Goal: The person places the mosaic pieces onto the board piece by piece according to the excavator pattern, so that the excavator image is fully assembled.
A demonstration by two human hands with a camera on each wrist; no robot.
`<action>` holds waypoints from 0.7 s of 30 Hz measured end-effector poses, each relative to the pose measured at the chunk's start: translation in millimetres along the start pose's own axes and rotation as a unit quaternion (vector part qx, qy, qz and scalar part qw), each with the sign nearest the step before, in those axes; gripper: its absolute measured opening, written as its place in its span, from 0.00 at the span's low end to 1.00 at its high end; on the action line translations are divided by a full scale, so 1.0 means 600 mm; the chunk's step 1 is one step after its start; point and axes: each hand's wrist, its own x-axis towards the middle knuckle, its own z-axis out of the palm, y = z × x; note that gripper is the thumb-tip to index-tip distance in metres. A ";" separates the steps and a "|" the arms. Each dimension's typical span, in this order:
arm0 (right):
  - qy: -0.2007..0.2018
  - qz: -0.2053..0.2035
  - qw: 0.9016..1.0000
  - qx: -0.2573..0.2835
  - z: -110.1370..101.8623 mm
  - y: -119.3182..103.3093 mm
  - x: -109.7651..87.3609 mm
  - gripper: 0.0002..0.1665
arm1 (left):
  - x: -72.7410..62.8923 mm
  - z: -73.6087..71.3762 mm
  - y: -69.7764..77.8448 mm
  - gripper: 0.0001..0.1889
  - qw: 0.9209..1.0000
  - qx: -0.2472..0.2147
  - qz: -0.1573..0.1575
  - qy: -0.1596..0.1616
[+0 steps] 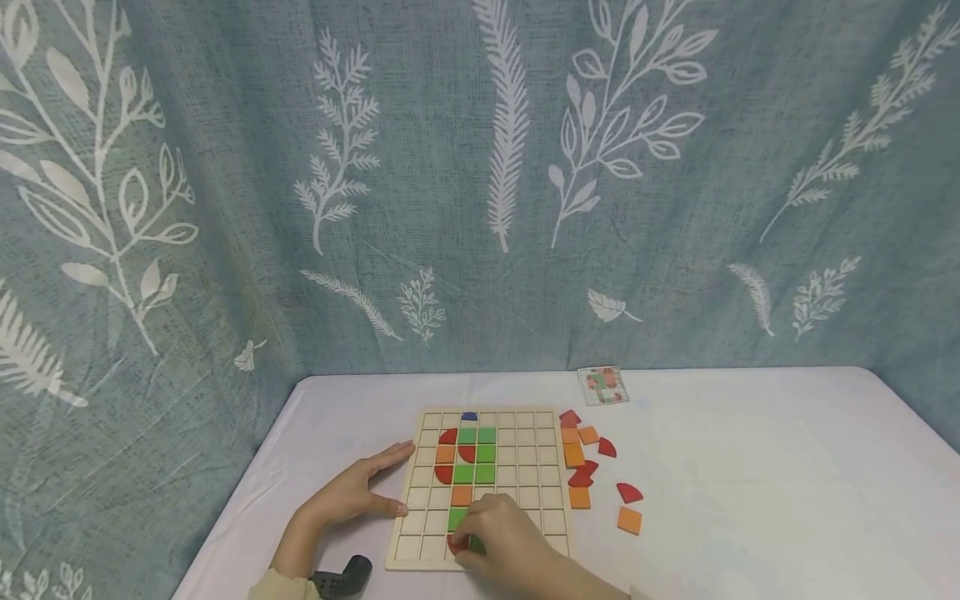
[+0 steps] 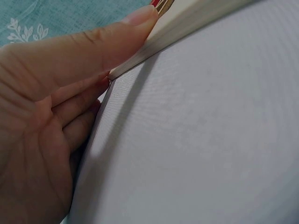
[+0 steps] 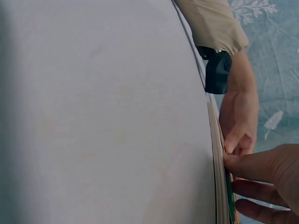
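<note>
A pale wooden grid board (image 1: 525, 475) lies on the table, with red, green, orange and blue tiles in some cells. My left hand (image 1: 356, 492) rests at its left side, thumb and fingers spread and touching the edge. In the left wrist view, the thumb (image 2: 93, 51) lies along the board's rim. Over the board's lower part, my right hand (image 1: 506, 533) has thumb and forefinger around a red quarter-circle tile (image 1: 454, 547) in the bottom row. Beside that tile, a green tile (image 1: 477, 545) is partly covered by the hand. The right wrist view shows the fingertips low against the board.
Right of the board lie loose orange square tiles (image 1: 629, 521) and red quarter-circle tiles (image 1: 629, 492), some overlapping. A small pattern card (image 1: 603, 386) lies at the table's back edge. A patterned curtain (image 1: 450, 167) hangs behind the white-covered table (image 1: 750, 483).
</note>
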 end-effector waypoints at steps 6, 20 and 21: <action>-0.032 -0.003 0.999 -0.010 -0.017 0.001 0.001 0.09 | 0.001 -0.003 0.006 0.48 1.000 0.000 -0.006 0.000; 0.084 0.131 0.980 0.128 -0.101 0.106 -0.086 0.13 | 0.000 -0.002 0.007 0.48 1.000 -0.006 -0.007 -0.006; 0.102 0.141 0.977 0.120 -0.108 0.116 -0.094 0.13 | 0.000 -0.002 0.007 0.48 1.000 -0.007 -0.009 -0.006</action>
